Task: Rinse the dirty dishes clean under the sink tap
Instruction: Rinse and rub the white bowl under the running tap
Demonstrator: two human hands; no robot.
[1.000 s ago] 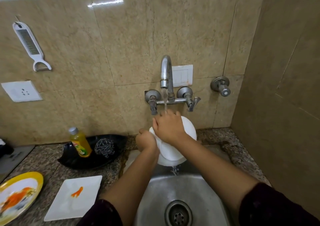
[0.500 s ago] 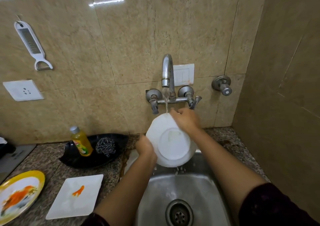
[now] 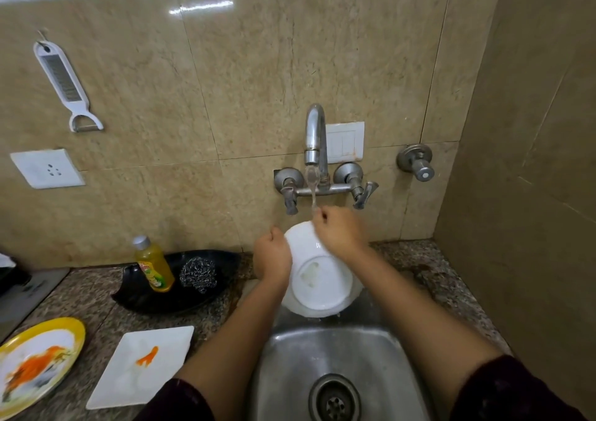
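Plates: three. One round white plate (image 3: 319, 278) is in the hands; two soiled ones lie on the counter (image 3: 96, 298).
Plate: glossy, tilted on edge above the sink's (image 3: 290, 349) back rim, under the tap (image 3: 315, 133); a pale smear marks its middle.
Left hand (image 3: 272, 254): fingers curled round the plate's left rim, gripping it.
Right hand (image 3: 340, 230): fingers curled at the plate's top rim, knuckles in the water (image 3: 312, 191); the fingertips are hidden, so the exact hold is unclear.
Tap: one curved steel spout, two lever handles, a thin stream running.
Sink: one steel basin, round drain (image 3: 334, 399) near the front.
Square plate (image 3: 142, 366): white, flat, an orange streak on it, at the counter's front edge beside the sink.
Yellow plate (image 3: 38, 359): round, yellow-rimmed, orange smears, cut off at the counter's left edge.
Black dish (image 3: 180, 295): one, leaf-shaped, at the counter's back; holds one yellow soap bottle (image 3: 154, 266) and one steel scrubber (image 3: 197, 274).
Wall: tan stone tiles; one white grater (image 3: 63, 82) hanging, one socket (image 3: 46, 168), one switch (image 3: 345, 141), one steel valve (image 3: 416, 162).
Counter: speckled granite.
Sleeves: dark, cut off by the bottom edge.
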